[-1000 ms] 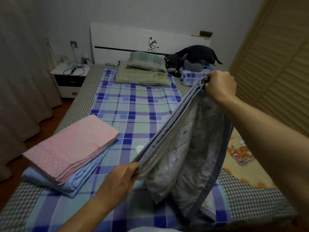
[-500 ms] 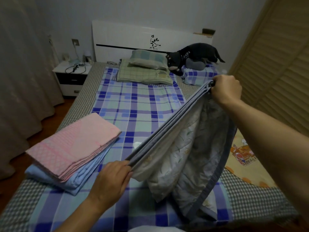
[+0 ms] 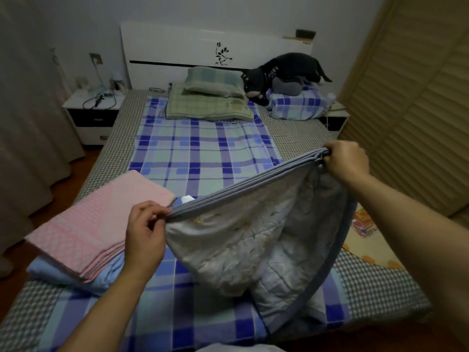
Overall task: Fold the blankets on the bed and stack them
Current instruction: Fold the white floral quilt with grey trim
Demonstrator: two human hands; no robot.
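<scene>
A grey-edged floral quilt (image 3: pixel 253 240) hangs doubled over the plaid bed (image 3: pixel 200 153), its lower part resting on the mattress. My left hand (image 3: pixel 146 232) pinches the bunched grey edges at the near left end. My right hand (image 3: pixel 346 162) grips the other end, higher and farther right. The gathered edge stretches taut between both hands. At the bed's left side lies a folded pink blanket (image 3: pixel 101 222) stacked on a folded light blue blanket (image 3: pixel 76 274).
Pillows (image 3: pixel 210 97) and a black plush dog (image 3: pixel 281 72) sit by the headboard. A yellow cartoon-print cloth (image 3: pixel 365 240) lies at the right edge. A nightstand (image 3: pixel 92 115) stands at left beside curtains; louvered wardrobe doors (image 3: pixel 416 97) stand at right.
Both hands have moved left and lower with the quilt's edge. The right hand dropped toward the bed; the left hand slid toward the pink stack.
</scene>
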